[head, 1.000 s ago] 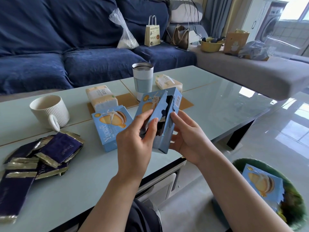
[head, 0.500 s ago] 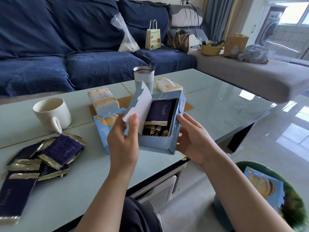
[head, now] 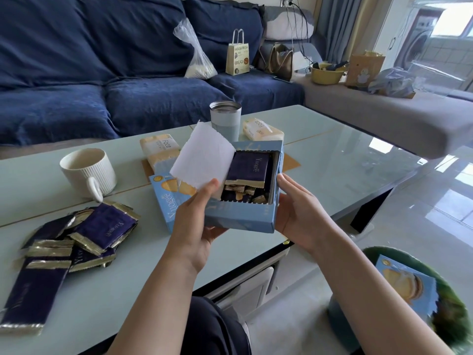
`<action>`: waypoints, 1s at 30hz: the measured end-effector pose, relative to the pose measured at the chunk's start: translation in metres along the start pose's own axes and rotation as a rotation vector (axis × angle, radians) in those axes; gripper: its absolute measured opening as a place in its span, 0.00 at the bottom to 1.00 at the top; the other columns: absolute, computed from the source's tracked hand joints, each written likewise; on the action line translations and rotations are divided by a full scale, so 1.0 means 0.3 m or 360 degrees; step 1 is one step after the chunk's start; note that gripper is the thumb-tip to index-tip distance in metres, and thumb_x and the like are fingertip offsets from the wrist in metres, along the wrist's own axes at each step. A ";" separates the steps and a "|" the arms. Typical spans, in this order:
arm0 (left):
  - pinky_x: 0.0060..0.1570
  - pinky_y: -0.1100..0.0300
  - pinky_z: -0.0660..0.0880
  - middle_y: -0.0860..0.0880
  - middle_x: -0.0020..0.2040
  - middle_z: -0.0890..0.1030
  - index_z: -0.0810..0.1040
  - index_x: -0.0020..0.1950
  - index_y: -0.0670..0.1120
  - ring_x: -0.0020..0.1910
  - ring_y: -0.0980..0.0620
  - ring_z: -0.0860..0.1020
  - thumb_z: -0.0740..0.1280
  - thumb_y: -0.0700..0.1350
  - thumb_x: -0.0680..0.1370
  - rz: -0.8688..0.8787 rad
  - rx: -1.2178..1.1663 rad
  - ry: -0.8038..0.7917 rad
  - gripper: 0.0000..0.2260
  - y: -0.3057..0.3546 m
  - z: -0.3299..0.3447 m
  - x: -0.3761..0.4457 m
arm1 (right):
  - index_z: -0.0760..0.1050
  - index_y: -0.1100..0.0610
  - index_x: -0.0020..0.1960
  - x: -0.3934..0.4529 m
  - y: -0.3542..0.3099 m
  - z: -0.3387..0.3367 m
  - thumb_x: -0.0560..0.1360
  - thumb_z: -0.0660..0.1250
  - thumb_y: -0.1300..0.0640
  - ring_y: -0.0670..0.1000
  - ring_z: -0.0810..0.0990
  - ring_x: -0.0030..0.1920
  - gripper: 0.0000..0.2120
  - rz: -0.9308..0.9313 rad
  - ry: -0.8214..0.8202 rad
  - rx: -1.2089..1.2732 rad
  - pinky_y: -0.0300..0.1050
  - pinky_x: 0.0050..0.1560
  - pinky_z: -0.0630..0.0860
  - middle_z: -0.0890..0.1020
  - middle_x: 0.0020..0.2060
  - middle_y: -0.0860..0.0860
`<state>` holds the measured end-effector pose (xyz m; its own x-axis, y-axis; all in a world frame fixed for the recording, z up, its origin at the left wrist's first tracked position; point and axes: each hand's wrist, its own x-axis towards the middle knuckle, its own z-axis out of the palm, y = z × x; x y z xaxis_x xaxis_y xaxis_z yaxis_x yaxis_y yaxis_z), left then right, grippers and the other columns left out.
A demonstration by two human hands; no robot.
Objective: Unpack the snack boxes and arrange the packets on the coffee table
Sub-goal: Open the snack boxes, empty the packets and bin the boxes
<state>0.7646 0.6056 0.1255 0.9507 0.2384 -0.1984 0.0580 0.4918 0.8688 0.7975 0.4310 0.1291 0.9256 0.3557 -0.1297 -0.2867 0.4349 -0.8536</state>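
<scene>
I hold a light blue snack box (head: 240, 217) above the near edge of the coffee table (head: 332, 160). Its torn front flap (head: 203, 160) is peeled back to the left, white side up. Dark purple packets (head: 248, 167) with gold ends lie inside. My left hand (head: 194, 226) grips the box's left side, thumb on the flap. My right hand (head: 299, 208) holds the box's right side. A second, closed blue box (head: 166, 198) lies on the table behind my left hand. A pile of purple packets (head: 76, 239) lies at the table's left.
A white ribbed mug (head: 87, 172), a steel-rimmed tumbler (head: 225, 119) and two yellow tissue packs (head: 160, 147) stand on the table. An empty blue box (head: 407, 285) sits in a green bin (head: 455, 303) on the floor at right. A blue sofa (head: 128, 73) lies beyond.
The box went from held on edge and closed to lying flat. My left hand tore its front flap open and peeled it leftward, showing the packets inside.
</scene>
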 end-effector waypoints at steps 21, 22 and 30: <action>0.48 0.52 0.77 0.52 0.43 0.79 0.77 0.56 0.49 0.46 0.51 0.77 0.68 0.43 0.78 0.0329 -0.0285 0.0416 0.07 0.127 -0.292 -0.081 | 0.79 0.54 0.54 0.081 0.067 0.492 0.77 0.63 0.59 0.46 0.78 0.48 0.09 -0.0758 0.0459 -0.1792 0.32 0.43 0.71 0.82 0.46 0.46; 0.51 0.50 0.76 0.52 0.45 0.79 0.77 0.56 0.50 0.47 0.50 0.77 0.68 0.43 0.78 0.0354 -0.0266 0.0436 0.07 0.143 -0.312 -0.084 | 0.78 0.54 0.56 0.088 0.081 0.528 0.76 0.63 0.58 0.48 0.78 0.49 0.10 -0.0758 0.0425 -0.1854 0.36 0.45 0.72 0.82 0.47 0.47; 0.45 0.52 0.77 0.57 0.46 0.82 0.77 0.56 0.53 0.47 0.53 0.79 0.68 0.43 0.78 0.0639 -0.0042 0.0578 0.08 0.243 -0.453 -0.084 | 0.68 0.59 0.59 0.173 0.193 0.795 0.75 0.65 0.48 0.61 0.73 0.56 0.18 -0.0401 0.0250 -0.2272 0.49 0.45 0.69 0.78 0.53 0.57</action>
<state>0.7035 0.7494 0.1322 0.7297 0.6837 -0.0014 -0.3001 0.3221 0.8979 0.7701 0.6718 0.1932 0.9569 0.2629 0.1234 0.2817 -0.7371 -0.6142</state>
